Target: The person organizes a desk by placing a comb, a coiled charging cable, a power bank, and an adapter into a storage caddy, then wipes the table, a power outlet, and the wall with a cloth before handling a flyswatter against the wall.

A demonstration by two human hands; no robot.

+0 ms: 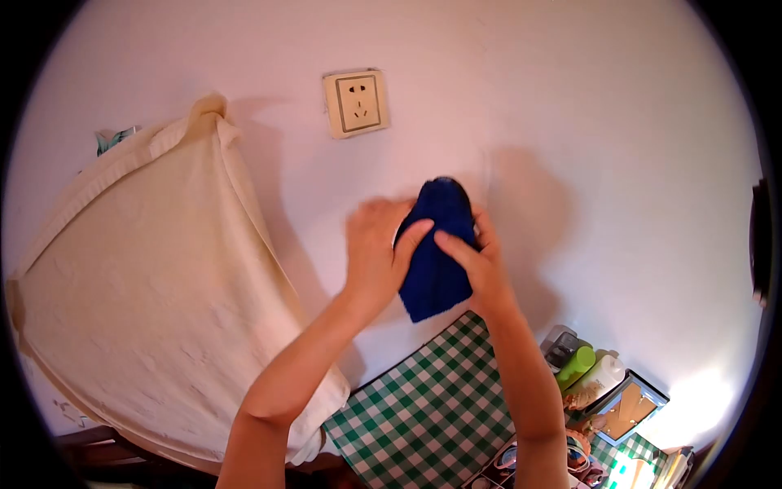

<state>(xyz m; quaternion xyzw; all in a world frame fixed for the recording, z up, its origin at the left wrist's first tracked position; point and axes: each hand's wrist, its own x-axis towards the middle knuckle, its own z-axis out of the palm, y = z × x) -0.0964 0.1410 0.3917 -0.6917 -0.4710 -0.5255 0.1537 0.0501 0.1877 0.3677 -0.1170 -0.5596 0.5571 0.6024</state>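
On the far left, a big cream cloth (163, 269) hangs down. Next comes a wall socket (358, 103), up high on the pale wall (440, 73). Below it is the left hand (372, 253), a bit blurry, holding the left side of a dark blue cloth (437, 281). Its thumb lies flat on the front. The blue cloth is up in the air in front of the wall, between the two hands. The lower part of it hangs free. The right hand (489, 269) pinches the right side, thumb in front and fingers around the edge. The two thumbs point at each other but do not touch. To work the cloth well, I think both hands should pull softly and evenly, so it does not bunch up. Under it is a green checked tablecloth (423, 395). A green bottle (577, 367) stands to the right.
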